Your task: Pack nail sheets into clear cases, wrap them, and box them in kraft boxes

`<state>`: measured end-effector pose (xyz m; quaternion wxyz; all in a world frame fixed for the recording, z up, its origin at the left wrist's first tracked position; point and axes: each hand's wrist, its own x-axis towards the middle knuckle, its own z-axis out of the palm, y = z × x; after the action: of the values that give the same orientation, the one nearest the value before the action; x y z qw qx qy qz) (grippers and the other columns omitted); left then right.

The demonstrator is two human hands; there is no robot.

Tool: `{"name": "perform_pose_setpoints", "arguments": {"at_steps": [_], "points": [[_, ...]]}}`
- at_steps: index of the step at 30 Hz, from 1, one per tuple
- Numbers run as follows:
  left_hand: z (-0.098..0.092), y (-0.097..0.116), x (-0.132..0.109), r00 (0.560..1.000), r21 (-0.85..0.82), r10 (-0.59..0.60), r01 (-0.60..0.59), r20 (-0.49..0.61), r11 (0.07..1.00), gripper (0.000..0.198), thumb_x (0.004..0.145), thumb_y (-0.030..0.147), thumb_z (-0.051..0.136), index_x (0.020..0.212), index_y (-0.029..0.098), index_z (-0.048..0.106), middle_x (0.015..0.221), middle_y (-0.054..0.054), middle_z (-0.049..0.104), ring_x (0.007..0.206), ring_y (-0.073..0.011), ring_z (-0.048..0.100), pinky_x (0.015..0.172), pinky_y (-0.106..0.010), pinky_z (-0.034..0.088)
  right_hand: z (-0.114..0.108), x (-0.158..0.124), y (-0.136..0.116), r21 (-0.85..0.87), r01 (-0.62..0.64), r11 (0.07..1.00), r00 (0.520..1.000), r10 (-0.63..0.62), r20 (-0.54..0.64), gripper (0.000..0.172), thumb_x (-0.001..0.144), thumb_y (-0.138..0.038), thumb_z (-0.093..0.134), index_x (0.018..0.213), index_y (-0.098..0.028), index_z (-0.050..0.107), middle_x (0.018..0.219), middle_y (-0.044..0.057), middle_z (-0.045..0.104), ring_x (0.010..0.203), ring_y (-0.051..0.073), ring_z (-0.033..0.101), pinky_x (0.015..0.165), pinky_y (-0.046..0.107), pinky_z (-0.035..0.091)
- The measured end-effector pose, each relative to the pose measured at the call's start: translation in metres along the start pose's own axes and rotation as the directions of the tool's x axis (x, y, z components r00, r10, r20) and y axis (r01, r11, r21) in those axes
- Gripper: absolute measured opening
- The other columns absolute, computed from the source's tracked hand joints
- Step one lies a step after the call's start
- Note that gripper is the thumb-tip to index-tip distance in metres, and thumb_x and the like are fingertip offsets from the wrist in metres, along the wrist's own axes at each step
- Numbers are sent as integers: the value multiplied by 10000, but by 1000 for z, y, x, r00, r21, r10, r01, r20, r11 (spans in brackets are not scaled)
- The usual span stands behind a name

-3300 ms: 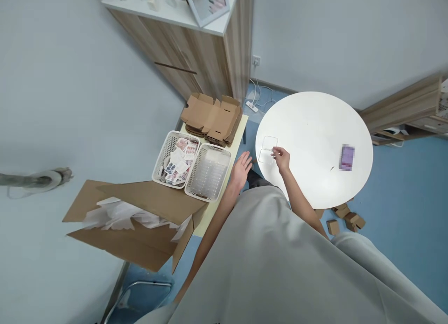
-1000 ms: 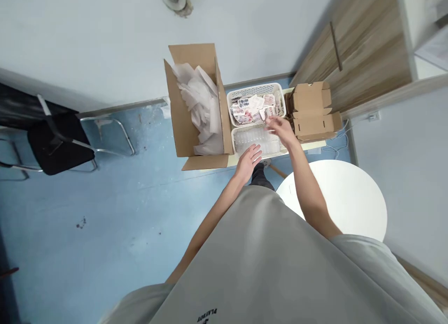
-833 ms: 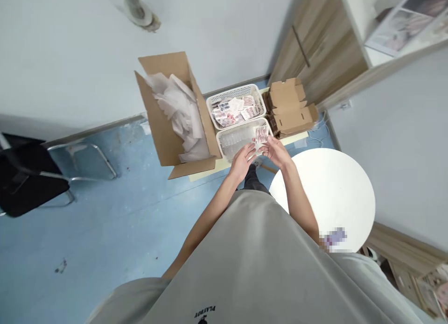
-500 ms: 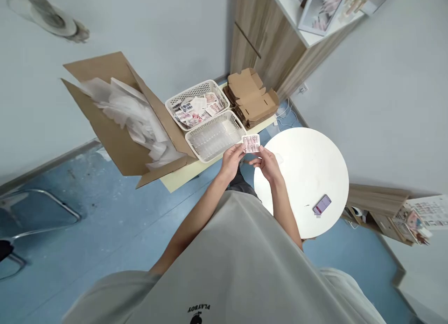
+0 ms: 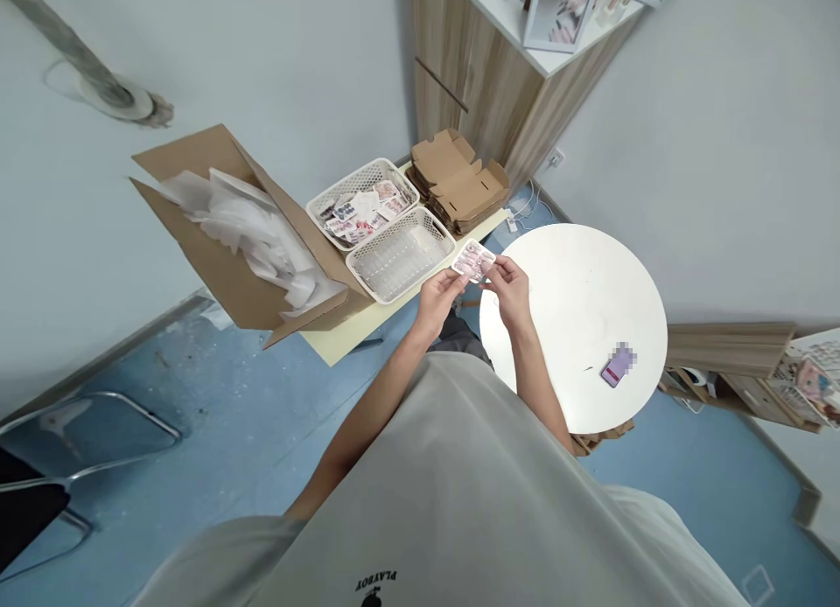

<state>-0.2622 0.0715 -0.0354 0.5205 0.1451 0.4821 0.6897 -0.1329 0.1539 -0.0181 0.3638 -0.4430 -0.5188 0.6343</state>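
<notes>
A small white-edged set of pink press-on nails (image 5: 472,258) is held up in front of me between both hands. My left hand (image 5: 437,301) pinches its lower left edge with thumb and fingers. On the other side my right hand (image 5: 512,289) grips the right edge, its thumb lying over the face of the set. The set is tilted, just beyond the corner of a white basket (image 5: 367,290) that holds clear plastic trays (image 5: 403,257). Behind that basket stands a second white basket (image 5: 313,212) filled with similar nail sets (image 5: 367,206).
A big open carton (image 5: 216,257) with white foam sheets (image 5: 253,231) stands left on the pale yellow table (image 5: 328,345). Folded brown boxes (image 5: 463,183) are stacked at its right end. A round white table (image 5: 577,301) with a phone (image 5: 617,366) is at right; a metal-framed chair (image 5: 124,458) lower left.
The nail set has turned from nearly level to tilted. My right hand has moved up and its thumb now reaches across the set. The whole view has shifted slightly.
</notes>
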Motion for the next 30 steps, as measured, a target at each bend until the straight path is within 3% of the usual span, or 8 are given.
{"name": "perform_pose_setpoints", "arguments": {"at_steps": [5, 9, 14, 18, 22, 26, 30], "points": [[-8, 11, -7, 999, 21, 53, -53, -3, 998, 328, 865, 450, 940, 1098, 237, 851, 1144, -55, 836, 1018, -197, 735, 786, -271, 523, -2, 23, -24, -105, 126, 986, 955, -92, 281, 549, 842, -724, 846, 1185, -296, 815, 961, 12, 790, 854, 231, 722, 669, 365, 658], [-17, 15, -10, 997, 14, 78, -77, -22, 997, 275, 880, 463, 930, 958, 221, 828, 968, -41, 809, 902, -168, 718, 730, -257, 521, 8, 29, -36, -132, 184, 974, 917, -121, 380, 555, 851, -722, 854, 1198, -290, 824, 859, -1, 761, 786, 215, 704, 689, 370, 658], [-17, 17, -12, 996, -119, 42, -52, -82, 991, 256, 896, 402, 932, 1001, 214, 793, 1023, -39, 795, 939, -154, 749, 880, -290, 577, 21, 16, -28, -25, 122, 992, 952, -110, 285, 626, 804, -723, 901, 1248, -304, 764, 954, 11, 781, 833, 208, 736, 662, 335, 663], [-15, 14, -13, 995, -126, 33, -45, -95, 991, 250, 889, 372, 939, 1015, 215, 791, 1039, -39, 799, 986, -166, 771, 949, -309, 599, 24, 4, -11, 21, 69, 997, 979, -72, 193, 583, 770, -724, 921, 1116, -290, 745, 920, 7, 768, 836, 200, 728, 669, 328, 662], [-12, 10, -14, 997, -122, 32, -41, -76, 992, 244, 875, 365, 947, 1003, 217, 801, 1035, -44, 811, 1015, -184, 783, 967, -315, 614, 24, 0, -3, 33, 75, 997, 991, -78, 105, 545, 794, -706, 905, 1118, -305, 730, 927, 8, 767, 883, 219, 735, 718, 355, 674], [-7, 7, -17, 998, -118, 35, -42, -60, 992, 238, 862, 371, 953, 983, 224, 811, 1058, -46, 823, 1075, -203, 787, 997, -320, 622, 23, -3, -6, -41, 139, 989, 990, -138, 28, 467, 852, -648, 869, 1147, -322, 712, 1053, 25, 775, 974, 230, 750, 804, 373, 686], [-7, 8, -20, 996, -124, 20, -31, -90, 992, 201, 882, 335, 935, 998, 218, 820, 1088, -56, 828, 1148, -226, 784, 1058, -352, 610, 24, -16, -11, -202, 231, 952, 969, -244, -41, 287, 981, -559, 719, 1144, -324, 712, 1239, 52, 757, 1172, 253, 731, 934, 396, 668]]}}
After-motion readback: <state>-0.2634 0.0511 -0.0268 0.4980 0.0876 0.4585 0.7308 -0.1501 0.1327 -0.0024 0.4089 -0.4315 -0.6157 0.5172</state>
